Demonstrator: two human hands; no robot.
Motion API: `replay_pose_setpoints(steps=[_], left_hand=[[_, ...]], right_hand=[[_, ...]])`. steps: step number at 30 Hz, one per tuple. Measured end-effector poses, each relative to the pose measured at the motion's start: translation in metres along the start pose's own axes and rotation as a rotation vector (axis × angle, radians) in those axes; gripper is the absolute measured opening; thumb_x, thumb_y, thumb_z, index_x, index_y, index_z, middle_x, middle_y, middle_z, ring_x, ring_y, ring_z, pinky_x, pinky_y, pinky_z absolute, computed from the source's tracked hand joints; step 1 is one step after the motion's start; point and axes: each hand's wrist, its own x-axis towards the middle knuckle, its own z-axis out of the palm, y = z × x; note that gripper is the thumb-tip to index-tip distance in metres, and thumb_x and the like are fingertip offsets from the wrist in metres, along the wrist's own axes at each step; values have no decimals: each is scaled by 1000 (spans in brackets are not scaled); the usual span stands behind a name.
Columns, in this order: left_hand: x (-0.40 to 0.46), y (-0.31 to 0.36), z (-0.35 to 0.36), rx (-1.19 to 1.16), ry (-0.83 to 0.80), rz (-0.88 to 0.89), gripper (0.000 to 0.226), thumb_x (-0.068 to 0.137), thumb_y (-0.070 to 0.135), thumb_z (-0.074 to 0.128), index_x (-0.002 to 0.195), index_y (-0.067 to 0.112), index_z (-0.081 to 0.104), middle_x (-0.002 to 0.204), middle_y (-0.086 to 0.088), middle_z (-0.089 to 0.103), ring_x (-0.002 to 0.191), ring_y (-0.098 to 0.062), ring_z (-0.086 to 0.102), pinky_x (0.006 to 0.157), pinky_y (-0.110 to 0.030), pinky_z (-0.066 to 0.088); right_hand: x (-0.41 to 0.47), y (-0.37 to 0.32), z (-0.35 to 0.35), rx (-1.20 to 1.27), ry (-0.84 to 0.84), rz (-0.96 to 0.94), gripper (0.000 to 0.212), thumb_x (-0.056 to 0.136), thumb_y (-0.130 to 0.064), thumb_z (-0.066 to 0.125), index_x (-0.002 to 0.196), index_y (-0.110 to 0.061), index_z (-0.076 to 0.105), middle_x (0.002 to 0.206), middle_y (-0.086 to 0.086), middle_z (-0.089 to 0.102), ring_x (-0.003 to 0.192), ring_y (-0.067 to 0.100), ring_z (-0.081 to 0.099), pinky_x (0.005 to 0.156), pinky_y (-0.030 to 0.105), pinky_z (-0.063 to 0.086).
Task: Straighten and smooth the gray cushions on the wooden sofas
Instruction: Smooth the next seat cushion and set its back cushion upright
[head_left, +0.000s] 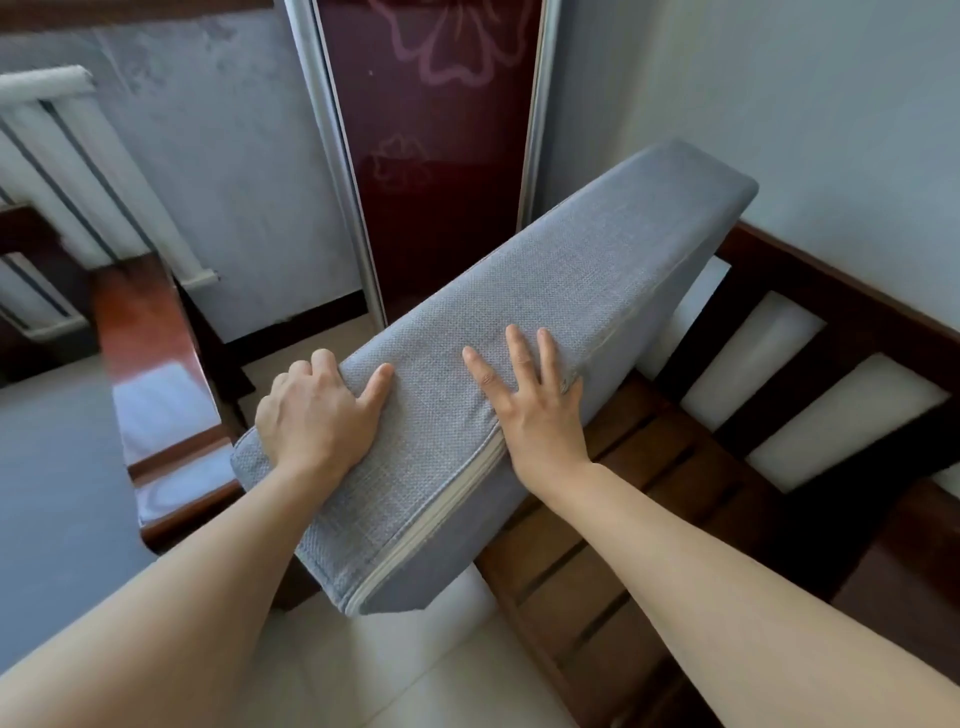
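I have the gray cushion (519, 332) tipped on edge above the slatted wooden sofa seat (649, 493), its near end jutting past the seat's front. My left hand (317, 415) makes the grip, fingers curled over the cushion's far edge, thumb on the narrow face. My right hand (530, 405) lies released, fingers flat by the zipper seam. It looks light but bulky, a firm foam slab (woven cover, hardly slippery), so I'd judge edge holds best.
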Motion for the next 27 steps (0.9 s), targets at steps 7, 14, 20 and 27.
replay_pose_setpoints(steps=[7,14,20,27], left_hand=[[-37,6,-4,7,13,14,65,88,69,31,104,11,52,103,-14,57,99,-32,51,79,-41,36],[-68,67,-4,51,6,84,65,88,68,31,117,14,52,112,-13,52,105,-30,47,80,-39,35],[-113,83,-1,97,38,48,66,86,72,30,112,14,51,108,-13,53,102,-30,48,79,-40,36],[-166,112,13,141,127,22,69,83,76,33,112,16,53,105,-12,54,100,-29,49,79,-40,35]], right_hand=[[-35,7,11,-82,47,8,107,84,-2,64,149,-40,-11,159,11,-16,143,40,-18,108,68,12],[-70,62,5,-115,45,57,102,88,-6,60,149,-35,-17,159,13,-14,145,37,-14,118,55,4],[-108,84,23,-29,92,28,105,85,0,60,142,-41,-19,159,13,-12,144,39,-14,112,63,19],[-156,121,59,16,302,4,106,71,-1,75,151,-29,11,156,25,15,141,50,12,89,66,45]])
